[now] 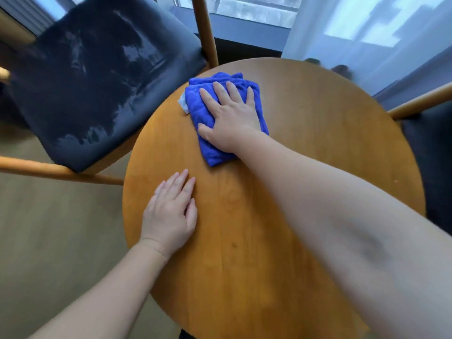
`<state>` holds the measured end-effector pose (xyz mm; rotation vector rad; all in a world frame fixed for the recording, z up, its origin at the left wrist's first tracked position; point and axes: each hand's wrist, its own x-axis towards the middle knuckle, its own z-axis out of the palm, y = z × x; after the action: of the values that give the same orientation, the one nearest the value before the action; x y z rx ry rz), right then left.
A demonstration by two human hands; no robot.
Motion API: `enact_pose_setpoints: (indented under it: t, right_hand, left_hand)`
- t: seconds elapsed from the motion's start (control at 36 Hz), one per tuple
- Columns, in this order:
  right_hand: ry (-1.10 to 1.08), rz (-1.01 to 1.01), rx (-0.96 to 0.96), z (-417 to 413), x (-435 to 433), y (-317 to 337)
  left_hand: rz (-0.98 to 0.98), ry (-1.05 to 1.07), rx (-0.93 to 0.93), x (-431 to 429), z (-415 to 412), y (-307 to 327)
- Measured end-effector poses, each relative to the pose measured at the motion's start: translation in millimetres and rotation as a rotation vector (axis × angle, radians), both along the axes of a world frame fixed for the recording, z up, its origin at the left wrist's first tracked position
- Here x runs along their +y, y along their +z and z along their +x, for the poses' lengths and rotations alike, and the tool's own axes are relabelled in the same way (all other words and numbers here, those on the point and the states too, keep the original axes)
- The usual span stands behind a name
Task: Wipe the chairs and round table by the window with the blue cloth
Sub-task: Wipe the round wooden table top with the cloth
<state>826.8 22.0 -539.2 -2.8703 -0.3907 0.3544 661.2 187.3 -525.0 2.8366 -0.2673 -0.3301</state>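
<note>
A folded blue cloth (pixel 195 104) lies on the far left part of the round wooden table (pixel 318 123). My right hand (pixel 230 116) presses flat on the cloth, fingers spread, thumb over its near edge. My left hand (pixel 171 211) rests flat on the bare tabletop near the left rim, holding nothing. A dark-cushioned wooden chair (pixel 93 77) stands at the left, its seat streaked with wet patches. A second chair (pixel 430 152) shows partly at the right edge.
A window (pixel 254 11) with a sheer white curtain (pixel 367 33) lies beyond the table. Light wood floor (pixel 49 228) spreads at the left. The left chair's wooden post (pixel 205 30) rises close to the table's far rim.
</note>
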Motion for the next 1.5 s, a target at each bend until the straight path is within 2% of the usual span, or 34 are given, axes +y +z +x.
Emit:
enact_pose_setpoints:
  t: [0.11, 0.28, 0.58, 0.92, 1.11, 1.25, 1.5]
  right_hand:
    - [-0.078, -0.031, 0.001, -14, -31, 0]
    - [-0.209, -0.078, 0.035, -47, -69, 3]
    - [-0.508, -0.148, 0.065, -115, -159, 4]
    - [-0.779, -0.239, 0.125, -185, -237, 7]
    - [-0.963, -0.345, 0.154, -205, -241, 8]
    - [-1.095, -0.247, 0.234, -202, -223, 5]
    - [-1.182, -0.211, 0.169, -175, -237, 3]
  left_hand:
    - [0.009, -0.017, -0.011, -4, 15, 1]
    - [0.084, -0.132, 0.115, -26, 21, 3]
    - [0.272, -0.275, 0.236, -41, 41, 4]
    - [0.245, -0.302, 0.268, -42, 42, 7]
    - [0.238, -0.317, 0.292, -39, 45, 8]
    - [0.214, -0.324, 0.311, -38, 46, 7]
    - [0.231, -0.324, 0.415, -39, 52, 15]
